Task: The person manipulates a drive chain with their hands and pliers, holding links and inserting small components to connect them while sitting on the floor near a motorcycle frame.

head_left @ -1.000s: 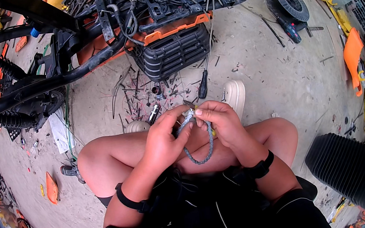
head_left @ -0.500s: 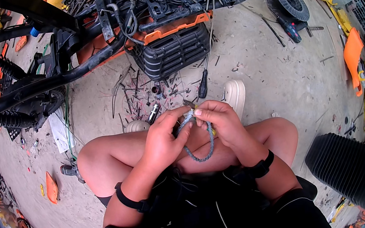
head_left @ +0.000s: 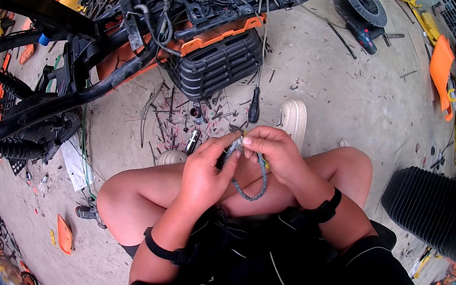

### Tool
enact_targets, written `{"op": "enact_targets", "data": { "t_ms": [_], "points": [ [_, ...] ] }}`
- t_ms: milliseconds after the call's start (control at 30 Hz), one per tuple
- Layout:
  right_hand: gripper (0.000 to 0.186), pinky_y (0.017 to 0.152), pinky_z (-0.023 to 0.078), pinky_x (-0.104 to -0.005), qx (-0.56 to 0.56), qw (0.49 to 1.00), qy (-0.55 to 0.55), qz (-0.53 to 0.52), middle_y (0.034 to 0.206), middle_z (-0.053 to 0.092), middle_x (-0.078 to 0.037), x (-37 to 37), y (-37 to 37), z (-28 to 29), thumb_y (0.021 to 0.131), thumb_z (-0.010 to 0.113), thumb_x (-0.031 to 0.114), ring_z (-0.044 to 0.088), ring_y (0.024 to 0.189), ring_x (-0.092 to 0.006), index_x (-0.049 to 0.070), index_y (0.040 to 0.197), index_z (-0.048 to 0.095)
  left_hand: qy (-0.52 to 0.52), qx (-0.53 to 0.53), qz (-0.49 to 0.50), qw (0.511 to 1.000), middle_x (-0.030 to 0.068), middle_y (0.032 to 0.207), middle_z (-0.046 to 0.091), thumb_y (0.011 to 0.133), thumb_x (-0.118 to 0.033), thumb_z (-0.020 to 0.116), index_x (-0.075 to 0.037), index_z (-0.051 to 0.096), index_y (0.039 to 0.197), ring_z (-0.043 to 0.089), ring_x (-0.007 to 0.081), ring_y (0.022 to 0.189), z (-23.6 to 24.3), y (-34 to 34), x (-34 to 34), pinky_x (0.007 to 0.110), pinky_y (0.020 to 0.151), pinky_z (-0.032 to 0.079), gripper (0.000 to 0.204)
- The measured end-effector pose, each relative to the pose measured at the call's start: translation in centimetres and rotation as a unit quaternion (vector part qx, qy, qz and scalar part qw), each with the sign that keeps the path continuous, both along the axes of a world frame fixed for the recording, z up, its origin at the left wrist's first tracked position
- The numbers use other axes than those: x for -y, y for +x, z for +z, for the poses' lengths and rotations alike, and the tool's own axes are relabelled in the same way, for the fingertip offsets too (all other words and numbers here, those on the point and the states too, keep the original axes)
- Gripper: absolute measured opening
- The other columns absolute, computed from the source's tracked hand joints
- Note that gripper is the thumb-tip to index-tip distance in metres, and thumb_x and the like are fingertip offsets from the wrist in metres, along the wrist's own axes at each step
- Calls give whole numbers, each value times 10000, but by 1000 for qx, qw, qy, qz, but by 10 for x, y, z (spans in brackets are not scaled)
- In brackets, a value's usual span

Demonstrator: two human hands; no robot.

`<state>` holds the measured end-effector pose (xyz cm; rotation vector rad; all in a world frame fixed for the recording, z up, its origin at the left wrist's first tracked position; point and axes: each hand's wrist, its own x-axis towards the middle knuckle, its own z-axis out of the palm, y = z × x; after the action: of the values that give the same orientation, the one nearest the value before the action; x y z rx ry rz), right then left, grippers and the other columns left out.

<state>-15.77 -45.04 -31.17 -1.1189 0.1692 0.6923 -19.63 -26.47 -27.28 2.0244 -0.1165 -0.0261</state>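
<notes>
Above my crossed legs, both hands meet on a grey twisted cable [head_left: 257, 196] that hangs down in a loop. My left hand [head_left: 208, 166] is closed on the pale end of the cable, thumb and fingers pinching it. Its tip is also pinched by my right hand [head_left: 273, 150], with the fingertips nearly touching the left ones. A dark metal tool tip [head_left: 234, 128] and a bit of yellow show around the fingers; the rest of that tool is hidden. On the floor ahead lies a black-handled screwdriver [head_left: 254, 106].
A stripped vehicle frame [head_left: 55, 104] with black tubes and wiring spans the far side, above a black ribbed box [head_left: 221, 63]. Wire scraps [head_left: 167, 113] litter the floor. A cordless drill [head_left: 365, 40] lies far right, an orange panel [head_left: 442, 72] beyond. A black ribbed object [head_left: 435, 208] stands near right.
The hanging cable loop has shifted slightly in my fingers. Both hands keep nearly the same place and grip.
</notes>
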Motion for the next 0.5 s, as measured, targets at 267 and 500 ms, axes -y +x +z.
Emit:
{"op": "enact_targets", "data": {
  "t_ms": [267, 500],
  "points": [
    [152, 681, 456, -246, -20, 1000, 18, -10, 795, 655, -51, 2, 2, -2, 952, 676, 147, 566, 724, -109, -5, 948, 679, -8, 0, 8, 1000, 160, 1131, 717, 859, -47, 738, -17, 659, 1232, 692, 300, 1022, -1, 0, 1, 371, 887, 538, 382],
    [147, 679, 454, -249, -34, 999, 31, -14, 796, 654, -54, 2, 2, 0, 955, 667, 138, 566, 724, -112, -9, 949, 678, -13, 12, 9, 1000, 159, 1091, 714, 859, -46, 745, -17, 651, 1241, 691, 279, 967, -3, 0, 1, 361, 844, 545, 395]
  ]
}}
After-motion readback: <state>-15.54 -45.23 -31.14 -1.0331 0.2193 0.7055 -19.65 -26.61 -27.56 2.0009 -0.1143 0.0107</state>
